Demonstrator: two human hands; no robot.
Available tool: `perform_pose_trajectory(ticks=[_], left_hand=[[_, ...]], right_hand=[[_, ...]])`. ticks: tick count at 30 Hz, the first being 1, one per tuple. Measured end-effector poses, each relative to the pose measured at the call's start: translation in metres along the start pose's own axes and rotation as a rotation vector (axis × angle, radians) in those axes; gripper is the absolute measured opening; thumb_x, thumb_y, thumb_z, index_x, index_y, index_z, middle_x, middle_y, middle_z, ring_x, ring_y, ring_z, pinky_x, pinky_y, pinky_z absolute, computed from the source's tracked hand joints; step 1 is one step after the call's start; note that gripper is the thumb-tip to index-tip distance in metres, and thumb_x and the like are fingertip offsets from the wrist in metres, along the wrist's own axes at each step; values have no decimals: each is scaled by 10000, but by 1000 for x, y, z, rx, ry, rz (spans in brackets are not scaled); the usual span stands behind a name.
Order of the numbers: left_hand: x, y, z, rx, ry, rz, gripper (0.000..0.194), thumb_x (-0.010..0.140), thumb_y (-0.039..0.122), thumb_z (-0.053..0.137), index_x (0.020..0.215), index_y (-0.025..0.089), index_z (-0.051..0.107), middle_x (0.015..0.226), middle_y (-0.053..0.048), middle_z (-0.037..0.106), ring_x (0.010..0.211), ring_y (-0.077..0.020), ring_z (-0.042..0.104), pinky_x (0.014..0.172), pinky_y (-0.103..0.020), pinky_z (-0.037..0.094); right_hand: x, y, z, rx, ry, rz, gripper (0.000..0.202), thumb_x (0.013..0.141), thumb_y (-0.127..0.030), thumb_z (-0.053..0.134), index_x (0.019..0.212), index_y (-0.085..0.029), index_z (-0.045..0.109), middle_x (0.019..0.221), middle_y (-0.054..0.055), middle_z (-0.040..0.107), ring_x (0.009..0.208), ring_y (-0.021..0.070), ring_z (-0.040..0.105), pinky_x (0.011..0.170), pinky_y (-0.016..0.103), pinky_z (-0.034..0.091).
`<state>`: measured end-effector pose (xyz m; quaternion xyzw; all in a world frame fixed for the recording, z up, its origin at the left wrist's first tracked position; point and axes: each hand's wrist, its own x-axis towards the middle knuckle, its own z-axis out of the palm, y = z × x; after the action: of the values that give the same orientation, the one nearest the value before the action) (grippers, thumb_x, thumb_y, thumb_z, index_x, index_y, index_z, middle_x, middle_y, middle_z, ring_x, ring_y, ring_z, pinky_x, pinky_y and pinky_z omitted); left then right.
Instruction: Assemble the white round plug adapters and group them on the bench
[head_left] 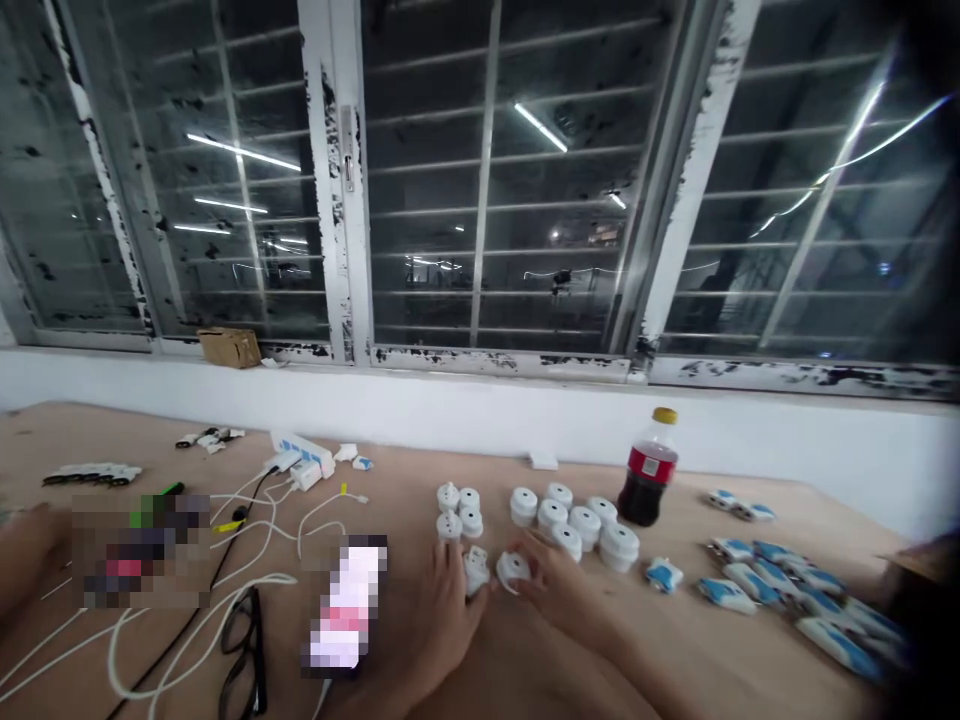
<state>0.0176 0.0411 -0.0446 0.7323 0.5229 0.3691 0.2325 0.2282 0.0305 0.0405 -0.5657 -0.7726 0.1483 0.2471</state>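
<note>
My left hand point(450, 605) is at the lower middle of the table, its fingers closed round a white part point(475, 572) with an uneven top. Just to its right, my right hand point(546, 578) grips a round white piece point(513, 570), tilted on its side. The two pieces are close together but apart. Behind my left hand stand several small round white units point(469, 498). Beyond my right hand, several white cylinders with dark centre holes point(584, 523) are grouped, some of them stacked.
A cola bottle point(649, 470) stands behind the cylinders. White-and-blue devices point(772, 580) lie at right. At left are a lit phone point(346, 605), eyeglasses point(244, 650), cables, a power strip point(300, 455) and another person's hand point(30, 555).
</note>
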Motion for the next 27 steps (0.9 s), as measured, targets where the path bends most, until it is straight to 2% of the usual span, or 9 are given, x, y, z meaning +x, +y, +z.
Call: perform_pose_trajectory(ticks=[3,5,9,13,16,20,23,25,27], left_hand=[[4,-4,0,-88,41,17,403,969,369,646,1348,236,616,1383,-147,699,1326,-344,641,1122,-478,505],[6,-4,-5,-127,94,16,408,930,337,696,1321,253,616,1303,-123,734,1258,-343,678,1089,-494,526],[6,-3,-14,-156,227,-20,534,858,233,711,1370,259,562,1228,-107,744,1203,-349,706,1054,-512,546],[6,1,-22,-127,299,-21,468,926,221,635,1385,212,544,991,-61,723,961,-292,738,934,-451,580],[7,2,-25,-119,336,8,484,954,223,621,1424,191,514,999,-68,743,974,-284,742,951,-448,572],[9,-1,-22,-131,337,26,483,969,242,609,1432,181,486,1139,-119,776,1122,-309,745,1032,-488,552],[10,-4,-20,-131,317,32,431,960,260,612,1377,195,524,1224,-136,766,1193,-320,725,1062,-496,537],[10,-4,-20,-142,282,40,320,962,262,603,1276,211,581,1174,-115,765,1142,-303,728,1031,-476,546],[9,-3,-19,-159,186,68,167,963,245,594,1125,228,629,1089,-77,758,1052,-267,726,982,-436,555]], right_hand=[[-1,13,27,18,69,-89,203,872,-164,616,1037,-279,638,1154,93,701,1029,303,705,892,445,592],[-5,12,38,15,128,-104,153,930,-172,570,1026,-283,613,1143,101,679,987,302,710,857,451,605],[-13,0,47,12,88,-176,190,1046,-192,467,993,-282,626,1076,83,688,936,274,716,856,449,638],[-16,-4,48,13,44,-241,312,1069,-206,490,1313,-268,675,1340,120,701,1247,303,684,1098,506,598],[-16,-2,48,-30,29,-230,435,1070,-246,518,1491,-238,628,1517,141,646,1417,325,603,1225,538,515],[-15,3,50,-63,6,-220,477,1088,-275,501,1551,-218,601,1624,142,586,1525,319,522,1282,558,451],[-14,4,52,-82,38,-238,483,1064,-257,528,1538,-208,606,1629,149,580,1529,327,512,1256,569,471],[-14,4,52,-97,119,-236,433,1037,-207,531,1448,-231,666,1530,137,650,1445,328,572,1203,565,511],[-15,4,50,-143,259,-195,374,1003,-162,520,1308,-243,721,1414,134,690,1346,347,604,1150,586,524]])
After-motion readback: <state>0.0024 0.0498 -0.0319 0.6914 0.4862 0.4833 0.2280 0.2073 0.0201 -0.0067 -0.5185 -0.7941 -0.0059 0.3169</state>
